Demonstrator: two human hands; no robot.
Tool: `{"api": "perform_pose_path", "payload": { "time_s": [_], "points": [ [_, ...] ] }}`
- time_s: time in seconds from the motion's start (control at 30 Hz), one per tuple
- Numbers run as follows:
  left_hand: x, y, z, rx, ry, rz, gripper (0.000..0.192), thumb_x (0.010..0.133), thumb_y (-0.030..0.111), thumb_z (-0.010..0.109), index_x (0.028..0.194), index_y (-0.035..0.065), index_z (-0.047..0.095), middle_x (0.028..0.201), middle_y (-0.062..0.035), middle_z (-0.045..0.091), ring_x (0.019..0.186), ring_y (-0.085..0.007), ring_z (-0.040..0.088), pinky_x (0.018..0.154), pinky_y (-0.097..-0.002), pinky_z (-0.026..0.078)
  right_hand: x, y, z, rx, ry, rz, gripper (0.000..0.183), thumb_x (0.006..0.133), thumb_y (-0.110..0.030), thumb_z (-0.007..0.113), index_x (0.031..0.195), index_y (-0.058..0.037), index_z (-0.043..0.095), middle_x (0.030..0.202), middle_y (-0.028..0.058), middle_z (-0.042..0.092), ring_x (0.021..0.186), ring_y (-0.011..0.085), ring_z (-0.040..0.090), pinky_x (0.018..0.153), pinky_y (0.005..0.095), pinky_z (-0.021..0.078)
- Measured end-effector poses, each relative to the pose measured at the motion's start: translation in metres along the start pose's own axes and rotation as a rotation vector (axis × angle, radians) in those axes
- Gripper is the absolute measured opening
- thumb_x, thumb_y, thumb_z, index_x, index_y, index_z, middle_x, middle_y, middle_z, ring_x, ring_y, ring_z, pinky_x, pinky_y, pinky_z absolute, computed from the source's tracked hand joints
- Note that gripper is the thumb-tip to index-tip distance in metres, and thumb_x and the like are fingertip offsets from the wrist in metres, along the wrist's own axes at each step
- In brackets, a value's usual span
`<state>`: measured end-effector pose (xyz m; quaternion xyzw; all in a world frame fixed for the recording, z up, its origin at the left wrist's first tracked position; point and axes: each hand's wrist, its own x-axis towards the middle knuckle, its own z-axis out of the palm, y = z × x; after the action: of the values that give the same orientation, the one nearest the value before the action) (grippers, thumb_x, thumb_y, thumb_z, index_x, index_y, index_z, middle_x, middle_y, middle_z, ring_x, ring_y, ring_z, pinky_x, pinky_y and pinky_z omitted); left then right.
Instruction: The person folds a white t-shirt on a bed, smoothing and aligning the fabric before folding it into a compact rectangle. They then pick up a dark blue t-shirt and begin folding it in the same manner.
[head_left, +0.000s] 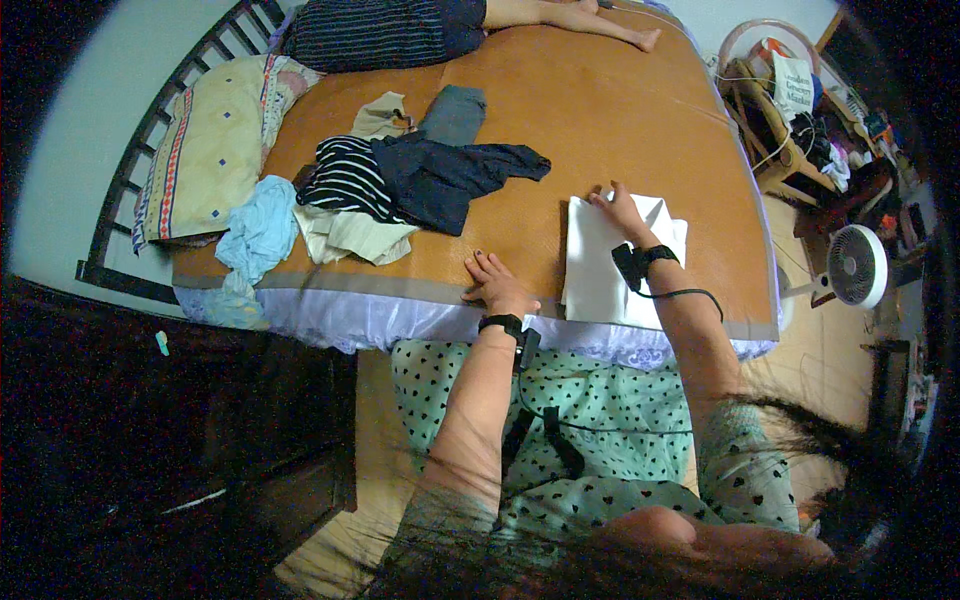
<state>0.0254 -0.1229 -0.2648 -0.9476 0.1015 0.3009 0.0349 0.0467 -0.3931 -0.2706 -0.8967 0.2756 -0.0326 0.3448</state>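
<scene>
My right hand (624, 214) rests over the far part of a folded white garment (592, 262) at the bed's near side, thumb and fingers apart. The garment is partly hidden under my wrist and its strapped black device. My left hand (495, 285) is spread on the near edge of the brown mat (622, 97), left of the white garment, holding nothing. Beyond it lies a loose clothes pile: a dark garment (450, 176), a black-and-white striped garment (346, 180), a grey garment (454, 114), a beige garment (381, 116) and a cream one (360, 236).
A light blue cloth (261, 225) lies by a patterned pillow (214, 150) at the dark slatted headboard (142, 154). Another person (382, 34) lies along the far side. Right of the bed stand a white fan (855, 266) and a loaded wooden chair (787, 169).
</scene>
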Motion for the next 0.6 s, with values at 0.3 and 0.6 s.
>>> {"api": "perform_pose_path", "payload": {
  "time_s": [0.3, 0.6],
  "points": [
    [0.001, 0.004, -0.002, 0.014, -0.03, -0.017, 0.129, 0.064, 0.06, 0.077, 0.149, -0.0012, 0.001, 0.156, -0.0204, -0.007, 0.142, -0.0451, -0.005, 0.097, -0.0703, 0.033, -0.007, 0.004, -0.017, 0.701, -0.04, 0.189, 0.058, 0.087, -0.004, 0.064, 0.14, -0.0058, 0.042, 0.097, 0.0109, 0.065, 0.071, 0.0161, 0.062, 0.058, 0.0305, 0.0533],
    [0.0, 0.006, -0.001, 0.017, -0.015, 0.027, 0.125, 0.068, 0.059, 0.075, 0.148, -0.0032, 0.002, 0.155, -0.0228, -0.008, 0.141, -0.0476, -0.003, 0.095, -0.0705, 0.035, -0.006, 0.014, -0.018, 0.848, 0.006, 0.164, 0.067, 0.084, -0.003, 0.068, 0.143, -0.0086, 0.038, 0.105, 0.0125, 0.066, 0.087, 0.0207, 0.064, 0.072, 0.0323, 0.0555]
  ]
}}
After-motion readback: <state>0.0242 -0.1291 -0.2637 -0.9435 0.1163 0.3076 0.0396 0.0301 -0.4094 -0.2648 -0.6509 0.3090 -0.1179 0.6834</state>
